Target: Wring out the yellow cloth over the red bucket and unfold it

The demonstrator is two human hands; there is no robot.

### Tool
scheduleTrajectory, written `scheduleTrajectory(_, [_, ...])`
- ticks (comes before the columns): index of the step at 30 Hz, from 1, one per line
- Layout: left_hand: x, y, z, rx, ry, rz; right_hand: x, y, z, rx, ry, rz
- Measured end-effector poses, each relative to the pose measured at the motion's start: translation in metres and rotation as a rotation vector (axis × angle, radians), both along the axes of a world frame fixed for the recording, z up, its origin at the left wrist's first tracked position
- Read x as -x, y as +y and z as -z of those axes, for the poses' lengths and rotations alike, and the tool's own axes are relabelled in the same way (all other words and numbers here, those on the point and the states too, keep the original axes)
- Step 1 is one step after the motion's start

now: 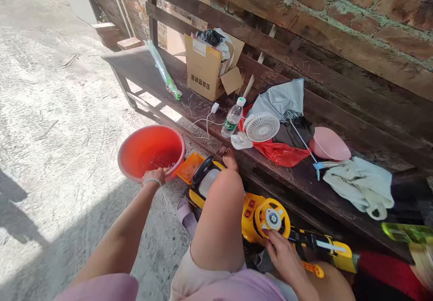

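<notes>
A: Where are the hands?

B: Left hand (154, 176) sits on the near rim of the red basin (135, 145), fingers curled over the edge; can't tell if it pinches something small there. Right hand (282, 251) is on the yellow toy car (252, 215), fingertips touching the lower edge of its steering wheel (272, 217), fingers loosely bent, not clamped round it.

A: Layout?

B: Basin is on the ground, left of the car, just beside the car's orange front. Car's long axis runs from near right to far left, nose toward the basin. It lies between the person's legs and the bench (304, 174). A bare knee (225, 188) rises over the car's middle and hides part of it.

A: Which hand is nearer to what?

B: Left to the basin, right to the wheel. The two are well apart, with the leg between them.

A: Counts?

B: One basin, one car, one wheel. On the bench: one box (204, 73), one bottle (233, 117), one small fan (261, 127), one grey umbrella (282, 100), one pink lid (329, 144), one red bag (282, 153), one pale cloth (361, 183).

A: Basin contents?

B: Reddish, wet-looking; too small to tell.
</notes>
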State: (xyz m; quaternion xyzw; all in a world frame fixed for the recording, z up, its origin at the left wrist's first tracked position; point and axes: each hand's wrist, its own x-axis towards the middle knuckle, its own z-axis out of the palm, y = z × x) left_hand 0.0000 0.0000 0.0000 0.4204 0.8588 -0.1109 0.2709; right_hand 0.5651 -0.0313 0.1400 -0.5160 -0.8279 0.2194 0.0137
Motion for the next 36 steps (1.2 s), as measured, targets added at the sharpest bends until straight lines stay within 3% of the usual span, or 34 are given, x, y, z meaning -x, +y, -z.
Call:
scheduleTrajectory(5, [0.003, -0.007, -0.005, -0.002, 0.008, 0.012, -0.003, -0.001, -0.003, -0.02, 0.012, -0.004])
scheduleTrajectory(10, [-0.008, -0.026, -0.001, 0.037, 0.011, 0.06, 0.01, 0.005, -0.005, -0.035, 0.041, -0.025])
scheduleTrajectory(14, [-0.016, -0.032, 0.003, 0.033, 0.018, 0.046, 0.01, 0.006, 0.002, -0.064, 0.04, -0.042])
scheduleTrajectory(20, [-0.024, -0.037, 0.004, 0.006, 0.003, 0.016, -0.013, 0.008, 0.015, -0.165, 0.023, -0.007])
scheduleTrajectory(28, [-0.045, -0.078, -0.006, 0.057, 0.033, 0.082, -0.014, 0.02, 0.026, -0.145, -0.018, -0.05])
scheduleTrajectory(36, [-0.037, -0.118, -0.016, 0.065, 0.034, 0.141, -0.017, 0.03, 0.029, -0.111, 0.007, -0.095])
